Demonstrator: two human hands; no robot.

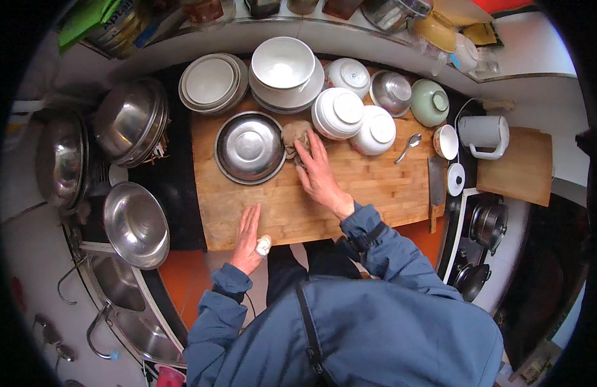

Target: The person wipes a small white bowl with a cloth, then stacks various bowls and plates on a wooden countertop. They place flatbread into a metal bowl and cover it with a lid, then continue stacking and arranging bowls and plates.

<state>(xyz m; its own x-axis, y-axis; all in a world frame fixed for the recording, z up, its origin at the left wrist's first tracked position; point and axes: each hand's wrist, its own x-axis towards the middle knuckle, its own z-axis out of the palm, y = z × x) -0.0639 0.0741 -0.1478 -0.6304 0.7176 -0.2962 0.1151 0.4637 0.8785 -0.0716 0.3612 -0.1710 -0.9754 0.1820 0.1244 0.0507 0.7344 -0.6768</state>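
Observation:
My right hand reaches over the wooden board with its fingers pressed on a crumpled brown cloth, holding it against the wood. The cloth lies between an upturned steel basin and a stack of upturned white bowls. Close to the board's front edge is my left hand, fingers stretched out and nothing in them. Something white, like a wrapping, is around its thumb.
Stacked plates, a large white bowl, a green bowl, a spoon and a cleaver lie on the wooden board. A steel bowl sits left, above the sink. A white kettle stands right.

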